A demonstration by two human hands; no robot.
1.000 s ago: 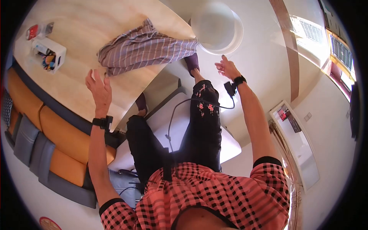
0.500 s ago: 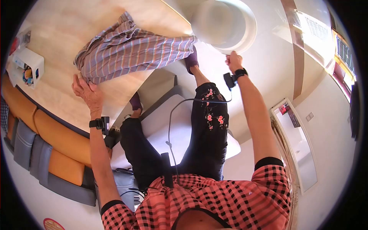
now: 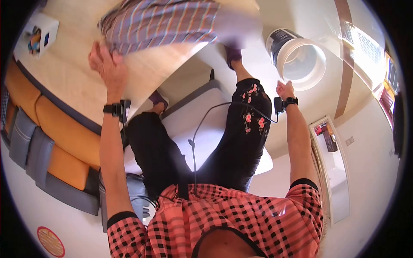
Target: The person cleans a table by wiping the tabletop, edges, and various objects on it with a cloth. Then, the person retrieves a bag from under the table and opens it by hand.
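Observation:
A striped cloth (image 3: 163,23) lies across the pale table (image 3: 77,73) at the top, its right end lost in a pale blur. At the cloth's lower left corner is my left hand (image 3: 109,71), its thumb and bent fingers closed on the edge. My right hand (image 3: 285,90) is out to the right of the table, fingers pressed together near the rim of a white bucket (image 3: 318,73). Whether it touches the rim or holds something small is unclear. Both wrists wear black straps with small devices, and a cable runs from the right one.
A white box (image 3: 50,30) with small items stands on the table's left part. An orange and grey sofa (image 3: 64,137) curves along the left. Beneath my legs is a light padded seat (image 3: 189,124). A white-framed panel (image 3: 337,172) is at the right.
The view has shifted, so table and cloth appear higher and the bucket shows more fully. My left hand has closed at the cloth's edge; my right hand's fingers have drawn together.

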